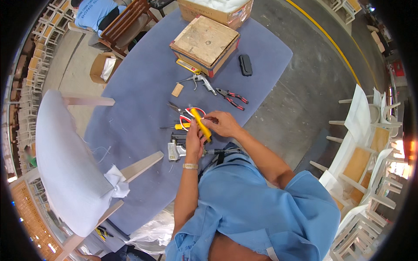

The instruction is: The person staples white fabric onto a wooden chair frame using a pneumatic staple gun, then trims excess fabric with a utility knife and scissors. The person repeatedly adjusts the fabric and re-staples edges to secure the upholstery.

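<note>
Gripping yellow utility knife [200, 124] w/ both hands [209, 130]; cardboard box [235, 17] holding white stuffing [222, 4].

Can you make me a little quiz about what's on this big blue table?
1. True or false: both hands hold the yellow utility knife.
2. Which lies nearest the flat wooden box? A red-handled pliers B black rectangular case C silver staple gun
3. What is on the left hand wrist?

Key: 1 true. 2 B. 3 A metal wristwatch; the right hand wrist is bare.
</note>
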Action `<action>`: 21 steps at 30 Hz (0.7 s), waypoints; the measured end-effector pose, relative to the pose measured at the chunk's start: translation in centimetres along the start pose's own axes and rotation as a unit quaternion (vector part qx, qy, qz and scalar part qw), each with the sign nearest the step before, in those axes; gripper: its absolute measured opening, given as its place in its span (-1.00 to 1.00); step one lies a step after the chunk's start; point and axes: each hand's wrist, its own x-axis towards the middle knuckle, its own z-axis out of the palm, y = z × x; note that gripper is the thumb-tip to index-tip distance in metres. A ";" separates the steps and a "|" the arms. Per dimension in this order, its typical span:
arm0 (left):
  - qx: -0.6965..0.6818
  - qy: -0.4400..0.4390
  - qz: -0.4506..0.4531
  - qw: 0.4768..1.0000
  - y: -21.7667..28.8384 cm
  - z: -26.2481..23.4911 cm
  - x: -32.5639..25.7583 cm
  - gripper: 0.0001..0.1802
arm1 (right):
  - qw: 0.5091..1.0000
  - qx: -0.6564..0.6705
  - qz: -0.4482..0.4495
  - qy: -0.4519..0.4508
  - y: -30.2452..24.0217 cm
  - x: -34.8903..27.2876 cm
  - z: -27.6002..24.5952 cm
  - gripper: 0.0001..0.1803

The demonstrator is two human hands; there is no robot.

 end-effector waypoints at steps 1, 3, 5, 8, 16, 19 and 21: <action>0.015 0.002 0.006 1.000 -0.9 -0.4 0.0 -0.48 | 0.989 -0.086 -0.042 0.113 1.1 -0.1 -0.4 -0.38; 0.047 0.000 0.031 0.998 -0.5 0.5 0.3 -0.52 | 0.899 -0.249 -0.137 0.334 4.3 1.2 -2.4 -0.33; 0.114 0.022 0.048 0.992 0.4 0.9 -0.2 -0.59 | 0.888 -0.318 0.010 0.332 6.8 1.7 -4.4 -0.33; 0.162 0.037 0.091 0.982 1.1 0.6 -2.1 -0.63 | 0.918 -0.334 0.080 0.197 7.8 2.1 -6.7 -0.35; 0.208 0.127 0.138 0.960 4.4 -2.5 -10.8 -0.57 | 0.933 0.318 0.149 -0.077 5.3 1.2 -4.4 -0.50; 0.195 0.164 0.135 0.958 3.6 -3.3 -13.3 -0.56 | 0.973 0.146 -0.002 -0.179 -1.8 -2.1 -1.2 -0.44; 0.185 0.190 0.135 0.955 3.1 -2.9 -14.9 -0.56 | 0.969 0.026 -0.131 -0.206 -4.6 -3.5 0.6 -0.40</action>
